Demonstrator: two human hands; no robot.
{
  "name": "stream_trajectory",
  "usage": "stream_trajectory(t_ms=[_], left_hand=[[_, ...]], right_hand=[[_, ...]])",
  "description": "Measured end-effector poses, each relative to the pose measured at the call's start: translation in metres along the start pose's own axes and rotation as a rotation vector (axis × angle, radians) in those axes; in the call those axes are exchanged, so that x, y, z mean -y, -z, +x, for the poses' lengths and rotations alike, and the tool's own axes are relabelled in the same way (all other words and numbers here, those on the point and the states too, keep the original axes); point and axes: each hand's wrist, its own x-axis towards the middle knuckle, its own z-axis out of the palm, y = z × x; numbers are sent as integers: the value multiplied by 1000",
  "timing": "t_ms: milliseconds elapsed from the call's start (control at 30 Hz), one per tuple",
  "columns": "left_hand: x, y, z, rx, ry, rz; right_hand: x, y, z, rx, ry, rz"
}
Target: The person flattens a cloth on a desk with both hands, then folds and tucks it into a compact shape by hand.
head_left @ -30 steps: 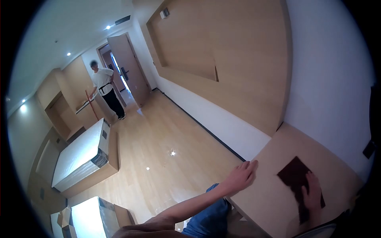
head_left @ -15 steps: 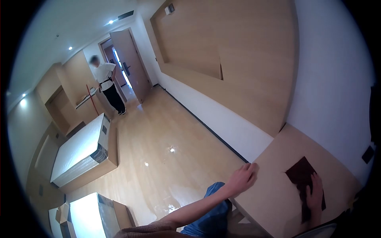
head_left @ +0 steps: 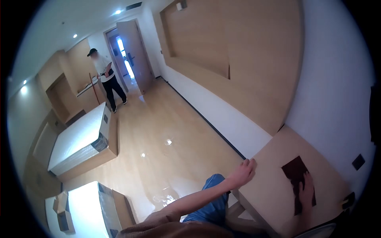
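A dark red cloth (head_left: 293, 167) lies partly bunched on the light wooden desk top (head_left: 266, 186) at the lower right. My right hand (head_left: 306, 191) rests flat on the cloth's right part, its fingers apart. My left hand (head_left: 242, 173) lies at the desk's left edge near the wall, palm down, with nothing in it. Its fingers are a little bent and spread slightly over the edge.
Two mattresses in plastic, one at the far left (head_left: 77, 139) and one at the lower left (head_left: 89, 206) with an open cardboard box (head_left: 62, 212). A person (head_left: 107, 75) stands near an open door (head_left: 135, 57). A red pole (head_left: 94, 89) leans beside a counter.
The view has shifted a little. My right hand and the cloth stay together on the desk. The other person has changed stance, now with legs apart and a forearm raised in front.
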Motion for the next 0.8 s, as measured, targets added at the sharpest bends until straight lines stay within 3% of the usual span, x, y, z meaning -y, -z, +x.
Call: stream_trajectory(t_ms=[100, 233, 300, 367, 400, 500, 567, 667, 800], left_hand=[[-12, 21, -9, 101, 80, 144], [3, 1, -9, -3, 24, 8], [2, 3, -14, 1, -16, -8], [5, -1, -10, 25, -2, -23], [7, -4, -11, 15, -13, -21], [6, 8, -10, 81, -80, 29], [-3, 12, -8, 116, 77, 35], [11, -3, -9, 0, -4, 163], [0, 12, -14, 3, -106, 196]], right_hand=[[-17, -12, 7, -20, 68, -2], [-53, -32, 9, -81, 206, 9], [-55, -37, 11, -83, 132, 18], [-40, -28, 6, -106, 218, 15], [-28, -20, 3, -160, 296, -134], [-45, -40, 10, -129, 174, -40], [-31, -37, 8, -184, 184, -40], [-9, -27, 3, -216, 156, -38], [7, -17, -4, -218, 121, -46]])
